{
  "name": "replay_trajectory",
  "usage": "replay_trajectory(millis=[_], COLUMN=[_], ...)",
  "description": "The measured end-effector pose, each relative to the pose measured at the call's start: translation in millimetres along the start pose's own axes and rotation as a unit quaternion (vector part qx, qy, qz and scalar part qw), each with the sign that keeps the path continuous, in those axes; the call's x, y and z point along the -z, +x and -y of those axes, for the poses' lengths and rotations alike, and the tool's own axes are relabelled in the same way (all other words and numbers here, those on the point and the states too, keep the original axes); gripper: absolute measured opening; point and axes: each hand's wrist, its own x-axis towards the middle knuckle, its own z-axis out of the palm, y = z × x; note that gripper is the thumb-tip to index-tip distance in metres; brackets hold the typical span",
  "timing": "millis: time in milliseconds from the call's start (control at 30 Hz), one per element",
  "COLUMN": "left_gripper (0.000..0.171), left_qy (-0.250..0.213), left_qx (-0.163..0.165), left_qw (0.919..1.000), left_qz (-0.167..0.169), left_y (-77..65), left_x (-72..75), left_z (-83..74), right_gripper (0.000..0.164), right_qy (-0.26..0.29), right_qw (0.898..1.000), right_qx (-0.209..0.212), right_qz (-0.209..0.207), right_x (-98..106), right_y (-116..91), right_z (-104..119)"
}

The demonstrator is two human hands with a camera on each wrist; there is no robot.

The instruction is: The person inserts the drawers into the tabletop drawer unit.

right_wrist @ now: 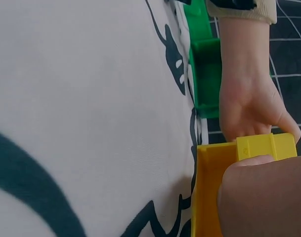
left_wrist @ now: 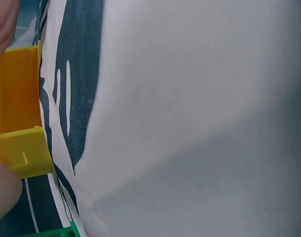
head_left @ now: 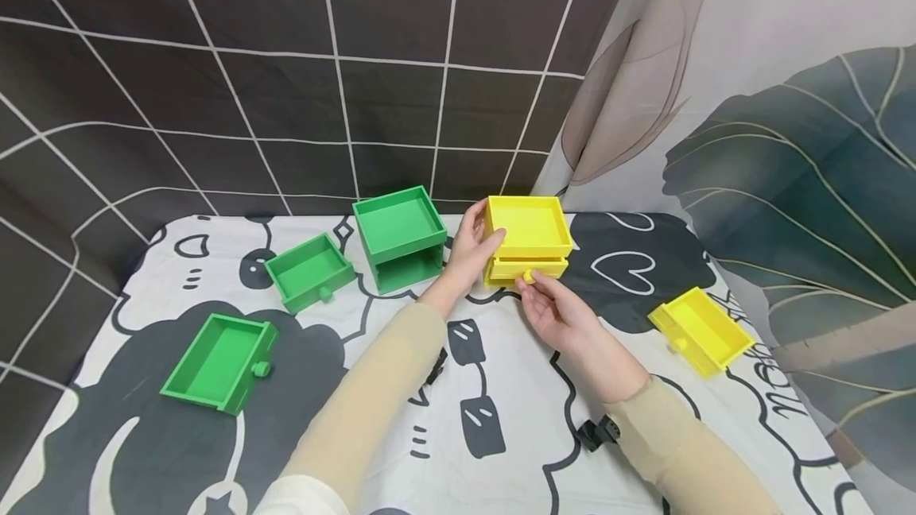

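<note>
A small yellow cabinet [head_left: 529, 225] with a tray-like top stands at the back of the table. My left hand [head_left: 472, 249] grips its left side, thumb over the top rim and fingers round the back. A yellow drawer [head_left: 506, 269] sits in the cabinet, its front standing out a little beneath the tray. My right hand [head_left: 560, 315] pinches the drawer's round knob [head_left: 528, 276] between thumb and fingers. In the right wrist view an open hollow of the yellow cabinet [right_wrist: 207, 187] shows, partly covered by the right hand.
Off to the right lies a loose yellow drawer [head_left: 704, 330]. Left of the yellow cabinet stands a green cabinet [head_left: 399, 225] with an open front. Two green drawers, one nearer the back [head_left: 308, 270] and one nearer the front [head_left: 215, 362], rest on the patterned cloth [head_left: 401, 467].
</note>
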Motion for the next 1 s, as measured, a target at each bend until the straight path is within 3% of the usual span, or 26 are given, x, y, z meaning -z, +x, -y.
replay_trajectory(millis=[500,1000], left_gripper=[0.071,0.072], left_qy=[-0.001,0.007], left_qx=[0.003,-0.003], left_qw=[1.0,1.0], left_qz=[0.007,0.007], left_y=[0.4,2.0], left_x=[0.7,0.9], left_z=[0.0,3.0], right_gripper=[0.019,0.027], right_qy=[0.029,0.021], right_qw=[0.999,1.0], right_qx=[0.02,0.021], right_qz=[-0.012,-0.003], right_x=[-7.7,0.4], right_y=[13.8,8.0], right_z=[-2.0,0.8])
